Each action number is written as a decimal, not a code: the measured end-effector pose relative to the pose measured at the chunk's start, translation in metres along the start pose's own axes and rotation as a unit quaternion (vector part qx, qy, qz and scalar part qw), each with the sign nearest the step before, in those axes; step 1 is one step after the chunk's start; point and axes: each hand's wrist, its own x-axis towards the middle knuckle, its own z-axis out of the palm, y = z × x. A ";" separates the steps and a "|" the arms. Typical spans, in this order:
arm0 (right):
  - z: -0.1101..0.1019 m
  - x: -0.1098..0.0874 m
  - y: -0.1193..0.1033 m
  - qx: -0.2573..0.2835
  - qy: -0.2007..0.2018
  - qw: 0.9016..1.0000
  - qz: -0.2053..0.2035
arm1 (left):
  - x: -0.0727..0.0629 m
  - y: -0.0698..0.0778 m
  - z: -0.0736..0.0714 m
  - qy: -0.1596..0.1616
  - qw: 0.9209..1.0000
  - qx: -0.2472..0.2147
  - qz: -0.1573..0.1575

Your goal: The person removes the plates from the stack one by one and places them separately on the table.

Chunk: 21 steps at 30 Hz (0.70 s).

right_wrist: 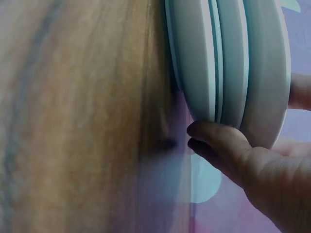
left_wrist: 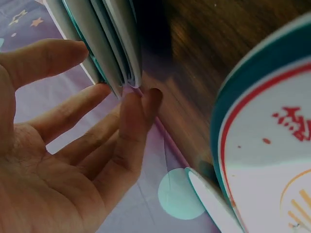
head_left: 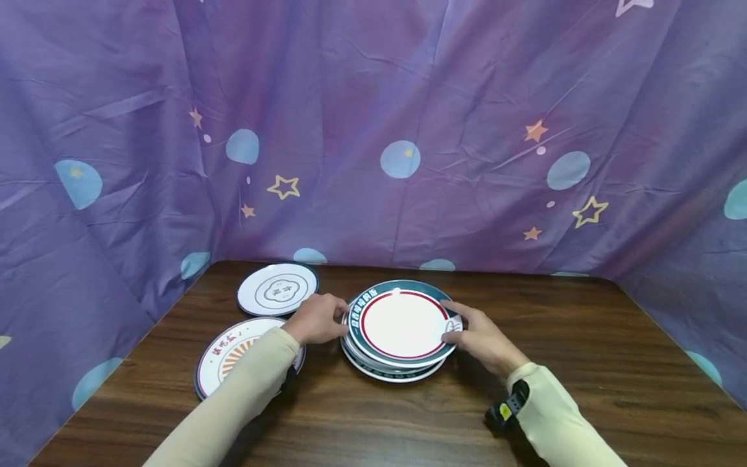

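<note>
Curtain (head_left: 350, 130): fills upper frame. Table (head_left: 525, 421): spans lower frame. Stack (head_left: 379, 355): frame centre; its top plate (head_left: 403, 324) sits off-axis and could slide if the hands tilt it unevenly. Plates nest within one another. Sun plate (head_left: 216, 353) and cloud plate (head_left: 280, 288): left of frame. Right hand (head_left: 481, 337): grips right rim. Left hand (head_left: 318, 319): fingers relaxed, touching left rim.

Room type unclear; staged-looking booth: star-print purple cloth (head_left: 350, 130) hung behind and beside wood-grain desk (head_left: 543, 331).
</note>
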 end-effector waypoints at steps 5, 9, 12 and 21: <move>-0.004 0.000 0.001 0.070 0.004 0.997 0.038 | 0.000 0.003 0.000 -0.022 0.999 0.019 -0.012; -0.007 0.000 0.000 0.070 0.027 0.996 0.047 | -0.001 0.004 0.000 -0.033 0.999 0.015 -0.027; -0.011 0.000 -0.001 0.028 0.045 0.998 0.045 | 0.000 0.005 0.000 -0.032 0.999 0.012 -0.027; -0.026 -0.004 -0.007 0.011 0.054 0.997 0.056 | 0.003 0.008 0.001 -0.024 0.999 0.010 -0.037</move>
